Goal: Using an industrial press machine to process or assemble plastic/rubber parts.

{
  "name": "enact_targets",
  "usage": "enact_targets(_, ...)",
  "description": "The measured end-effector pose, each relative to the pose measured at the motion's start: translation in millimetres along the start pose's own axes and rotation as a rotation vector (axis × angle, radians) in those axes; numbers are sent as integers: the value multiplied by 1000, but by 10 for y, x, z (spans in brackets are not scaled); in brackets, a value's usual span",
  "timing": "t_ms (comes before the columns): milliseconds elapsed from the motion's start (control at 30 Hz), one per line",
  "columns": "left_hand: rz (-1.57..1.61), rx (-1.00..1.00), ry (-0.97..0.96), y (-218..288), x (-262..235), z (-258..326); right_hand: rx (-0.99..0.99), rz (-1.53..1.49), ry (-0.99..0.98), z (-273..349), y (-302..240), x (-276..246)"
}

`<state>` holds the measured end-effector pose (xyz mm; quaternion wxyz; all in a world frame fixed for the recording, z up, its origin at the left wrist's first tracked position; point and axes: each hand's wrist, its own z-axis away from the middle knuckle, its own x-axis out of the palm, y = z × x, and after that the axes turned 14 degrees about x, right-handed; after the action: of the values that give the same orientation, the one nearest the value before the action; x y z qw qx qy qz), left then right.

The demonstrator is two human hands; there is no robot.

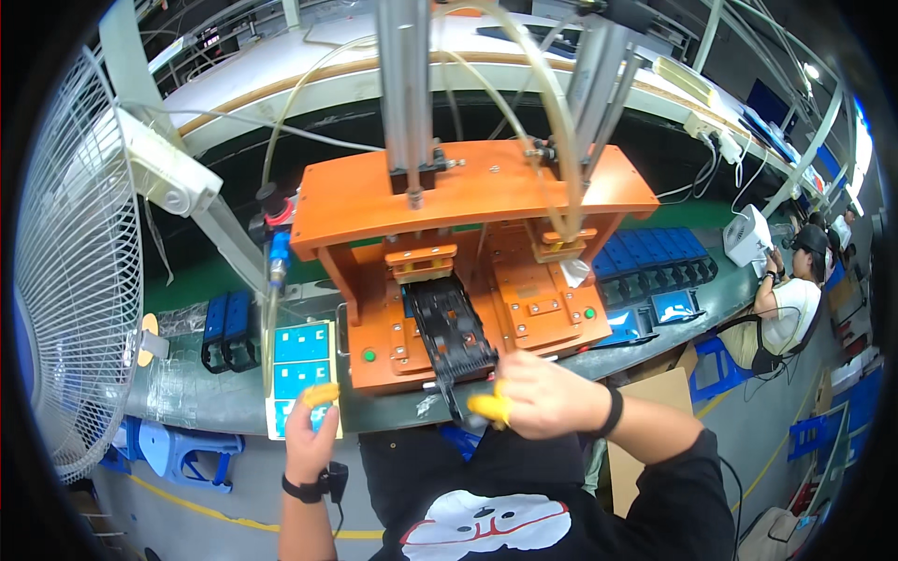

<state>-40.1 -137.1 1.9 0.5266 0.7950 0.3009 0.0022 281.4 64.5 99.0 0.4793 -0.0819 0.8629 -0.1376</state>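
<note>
A long black plastic frame (pixel 447 323) lies at a slant on the left bed of an orange press (pixel 477 192), its near end sticking out past the press's front edge. Closed at that near end is my right hand (pixel 547 397), with yellow covers on its fingertips; the exact grip is partly hidden. My left hand (pixel 307 439), also with yellow fingertip covers, is over the lower part of a sheet of blue stickers (pixel 301 344). Its thumb stands apart from the fingers, and nothing shows between them. The press's right bed (pixel 538 304) carries no frame.
Blue-topped black frames (pixel 650 254) stand in a row at right, near two flat ones (pixel 673 307). Two more blue-and-black frames (pixel 227 327) sit at left. A large fan (pixel 75 262) fills the left edge. A seated person (pixel 786 299) is at far right.
</note>
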Motion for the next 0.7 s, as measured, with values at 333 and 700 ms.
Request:
enact_targets(333,-698,57,-2,-600,-103,791,334,175,53,-598,254,658)
enact_targets(700,-680,22,-49,-554,-144,724,586,396,-259,-820,116,623)
